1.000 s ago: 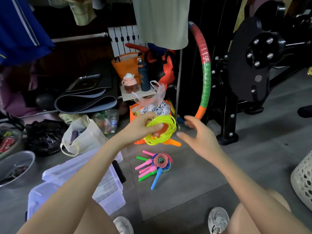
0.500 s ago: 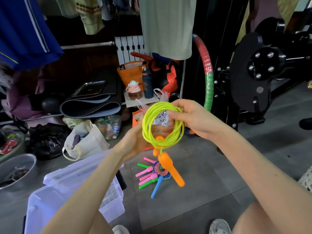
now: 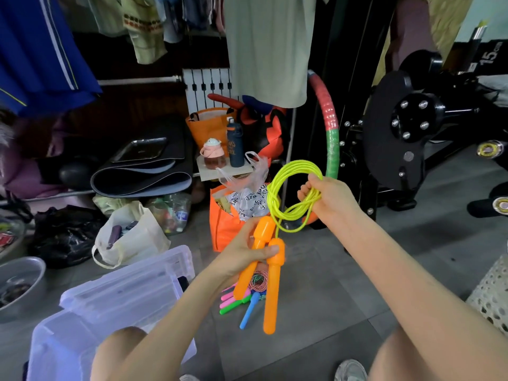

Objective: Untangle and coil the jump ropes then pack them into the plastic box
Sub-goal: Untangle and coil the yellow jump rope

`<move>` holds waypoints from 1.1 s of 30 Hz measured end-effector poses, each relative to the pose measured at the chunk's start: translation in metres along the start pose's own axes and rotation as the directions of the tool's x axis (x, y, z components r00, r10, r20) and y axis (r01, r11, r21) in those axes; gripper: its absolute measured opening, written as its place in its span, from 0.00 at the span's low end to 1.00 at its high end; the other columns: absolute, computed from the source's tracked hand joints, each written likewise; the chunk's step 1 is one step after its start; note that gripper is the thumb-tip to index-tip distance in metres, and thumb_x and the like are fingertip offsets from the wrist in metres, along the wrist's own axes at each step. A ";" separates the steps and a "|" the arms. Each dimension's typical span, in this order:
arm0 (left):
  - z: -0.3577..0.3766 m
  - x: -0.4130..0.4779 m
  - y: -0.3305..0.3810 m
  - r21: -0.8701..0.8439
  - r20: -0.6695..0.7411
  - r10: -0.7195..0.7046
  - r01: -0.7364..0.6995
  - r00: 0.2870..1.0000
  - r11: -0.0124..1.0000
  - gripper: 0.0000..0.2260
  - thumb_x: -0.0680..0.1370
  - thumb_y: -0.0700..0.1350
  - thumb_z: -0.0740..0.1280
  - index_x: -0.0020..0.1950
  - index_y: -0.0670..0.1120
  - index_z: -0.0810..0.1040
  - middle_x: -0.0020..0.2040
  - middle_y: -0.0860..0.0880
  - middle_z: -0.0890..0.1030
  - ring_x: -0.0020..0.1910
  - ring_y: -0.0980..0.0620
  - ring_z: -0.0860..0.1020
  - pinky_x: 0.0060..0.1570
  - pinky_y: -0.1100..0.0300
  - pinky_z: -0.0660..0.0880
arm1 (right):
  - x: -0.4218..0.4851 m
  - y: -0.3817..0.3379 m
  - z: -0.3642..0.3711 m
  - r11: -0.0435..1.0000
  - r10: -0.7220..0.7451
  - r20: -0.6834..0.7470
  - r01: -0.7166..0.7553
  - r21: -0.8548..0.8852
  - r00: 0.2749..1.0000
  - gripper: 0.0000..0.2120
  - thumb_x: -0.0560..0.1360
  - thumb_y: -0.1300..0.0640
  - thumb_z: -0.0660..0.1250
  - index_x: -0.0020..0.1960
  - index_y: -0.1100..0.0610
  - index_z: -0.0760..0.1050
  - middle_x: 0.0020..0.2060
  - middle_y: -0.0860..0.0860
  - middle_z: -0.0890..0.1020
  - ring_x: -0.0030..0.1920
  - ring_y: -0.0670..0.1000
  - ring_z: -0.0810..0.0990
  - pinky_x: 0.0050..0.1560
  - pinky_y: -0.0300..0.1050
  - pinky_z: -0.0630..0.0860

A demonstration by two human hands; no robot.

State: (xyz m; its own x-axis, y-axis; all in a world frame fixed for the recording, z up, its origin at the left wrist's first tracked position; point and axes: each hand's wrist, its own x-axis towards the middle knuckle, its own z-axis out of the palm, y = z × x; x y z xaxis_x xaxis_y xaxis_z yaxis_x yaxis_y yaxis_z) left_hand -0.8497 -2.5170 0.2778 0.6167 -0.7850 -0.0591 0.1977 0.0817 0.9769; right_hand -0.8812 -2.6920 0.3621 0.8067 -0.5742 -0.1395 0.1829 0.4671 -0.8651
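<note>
A neon yellow jump rope (image 3: 277, 188) hangs coiled in the air at centre. My right hand (image 3: 327, 200) grips the right side of the coil. Below it, my left hand (image 3: 242, 257) is closed around the rope's two orange handles (image 3: 270, 287), which point down. On the floor behind the handles lies a bundle of other coiled ropes (image 3: 257, 281) with pink, green and blue handles. The clear plastic box (image 3: 55, 342) stands open at lower left, its lid (image 3: 132, 279) leaning on it.
An orange bag (image 3: 222, 226) with a plastic bag stands just behind the hands. A white tote (image 3: 129, 237), black bag (image 3: 60, 235) and metal bowl (image 3: 19, 281) sit at left. A hoop (image 3: 328, 127) and black gym machine (image 3: 406, 133) stand at right. My shoe (image 3: 350, 369) is below.
My right hand took hold of the yellow coil and carried it up and right. My left hand let go of the coil and gripped both orange handles below it.
</note>
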 end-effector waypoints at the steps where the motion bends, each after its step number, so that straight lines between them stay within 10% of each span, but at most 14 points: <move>1: 0.001 -0.003 -0.002 0.006 -0.007 0.003 -0.003 1.000 1.000 0.22 0.71 0.39 0.72 0.60 0.54 0.69 0.49 0.42 0.79 0.46 0.38 0.81 0.36 0.52 0.80 | 0.000 0.001 0.000 0.998 0.021 -0.036 -0.018 0.063 0.999 0.13 0.79 0.65 0.60 0.35 0.62 0.69 0.25 0.52 0.70 0.25 0.46 0.73 0.35 0.41 0.76; 6: 0.001 -0.022 -0.017 -0.018 0.079 -0.117 0.119 0.990 0.993 0.15 0.79 0.46 0.62 0.63 0.57 0.63 0.49 0.43 0.83 0.44 0.39 0.83 0.36 0.53 0.80 | -0.002 0.015 -0.004 0.970 0.115 -0.087 -0.093 0.223 0.990 0.11 0.79 0.65 0.59 0.37 0.62 0.69 0.27 0.54 0.70 0.28 0.48 0.71 0.33 0.42 0.77; 12: -0.033 -0.033 -0.031 0.190 0.105 -0.214 0.191 0.971 0.963 0.23 0.76 0.37 0.67 0.65 0.55 0.65 0.48 0.49 0.79 0.45 0.50 0.81 0.42 0.59 0.78 | -0.002 0.037 -0.035 0.958 0.163 0.000 -0.158 -0.240 0.987 0.10 0.76 0.68 0.61 0.37 0.63 0.71 0.27 0.55 0.76 0.33 0.52 0.77 0.38 0.45 0.79; 17: -0.090 -0.002 -0.042 0.622 -0.024 -0.239 0.202 0.971 0.756 0.24 0.68 0.49 0.76 0.60 0.61 0.72 0.56 0.56 0.79 0.55 0.58 0.78 0.57 0.56 0.75 | 0.020 0.065 -0.071 0.783 0.412 0.001 -0.353 -0.512 0.911 0.05 0.73 0.70 0.65 0.40 0.63 0.75 0.28 0.54 0.82 0.30 0.49 0.83 0.33 0.42 0.81; 21: -0.115 0.043 -0.058 0.786 -0.058 -0.315 0.238 0.947 0.571 0.16 0.68 0.51 0.76 0.53 0.51 0.76 0.48 0.54 0.78 0.48 0.54 0.76 0.48 0.61 0.73 | 0.060 0.108 -0.085 0.752 0.447 -0.057 -0.410 -0.516 0.893 0.05 0.72 0.70 0.67 0.42 0.61 0.74 0.27 0.54 0.82 0.28 0.49 0.82 0.30 0.41 0.80; 26: -0.159 0.109 -0.116 0.846 -0.192 -0.351 0.336 0.917 0.414 0.27 0.67 0.54 0.76 0.62 0.46 0.76 0.54 0.53 0.78 0.53 0.52 0.75 0.51 0.60 0.72 | 0.123 0.179 -0.101 0.765 0.470 -0.198 -0.509 -0.394 0.860 0.26 0.70 0.71 0.68 0.61 0.54 0.62 0.34 0.57 0.81 0.26 0.49 0.81 0.26 0.44 0.79; 33: -0.219 0.181 -0.234 0.881 -0.249 -0.430 0.388 0.868 0.272 0.19 0.61 0.58 0.73 0.44 0.48 0.76 0.40 0.53 0.78 0.42 0.51 0.76 0.39 0.57 0.71 | 0.210 0.297 -0.132 0.650 0.517 -0.312 -0.603 -0.462 0.797 0.11 0.70 0.71 0.69 0.47 0.60 0.72 0.36 0.55 0.79 0.33 0.51 0.78 0.26 0.41 0.78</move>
State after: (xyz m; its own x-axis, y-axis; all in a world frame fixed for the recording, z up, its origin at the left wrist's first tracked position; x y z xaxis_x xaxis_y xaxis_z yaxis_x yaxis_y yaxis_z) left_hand -0.6170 -2.5438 -0.0070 0.6397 -0.5634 -0.5229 -0.3780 -0.8229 0.4242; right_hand -0.7318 -2.7623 0.0120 0.5620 -0.4256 -0.7092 -0.6272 0.3397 -0.7009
